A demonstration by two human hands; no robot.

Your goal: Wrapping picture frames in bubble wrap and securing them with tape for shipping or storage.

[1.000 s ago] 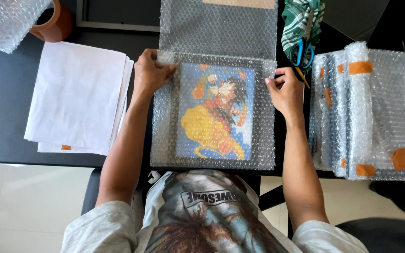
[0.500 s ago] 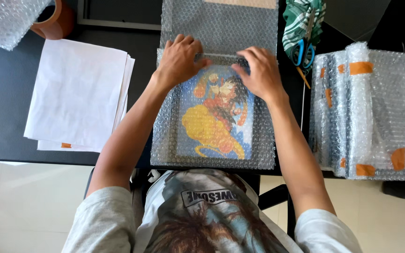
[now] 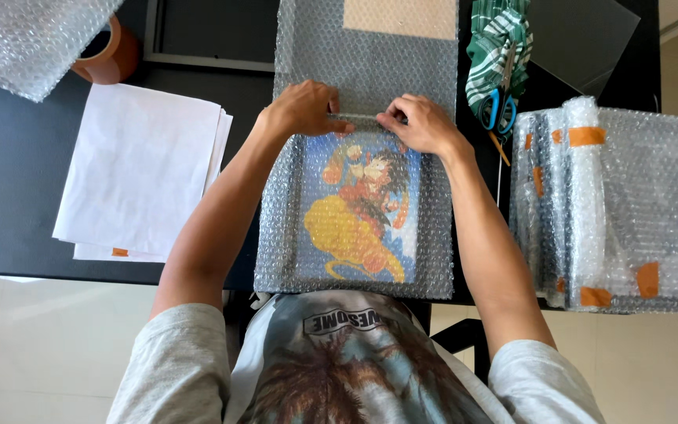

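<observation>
A colourful cartoon picture (image 3: pixel 362 212) lies flat on the dark table under a layer of bubble wrap (image 3: pixel 355 74) that runs on toward the far edge. My left hand (image 3: pixel 304 106) and my right hand (image 3: pixel 421 122) press side by side on the picture's far edge. Their fingertips pinch the bubble wrap there, almost touching each other at the middle.
A stack of white paper sheets (image 3: pixel 139 169) lies to the left. A brown tape roll (image 3: pixel 111 51) and loose bubble wrap (image 3: pixel 25 39) sit far left. Blue-handled scissors (image 3: pixel 500 102) rest on a green striped cloth (image 3: pixel 500 47). Wrapped, orange-taped packages (image 3: pixel 621 204) stand on the right.
Both hands have moved inward from the picture's far corners to the middle of its far edge, and now meet there on the bubble wrap.
</observation>
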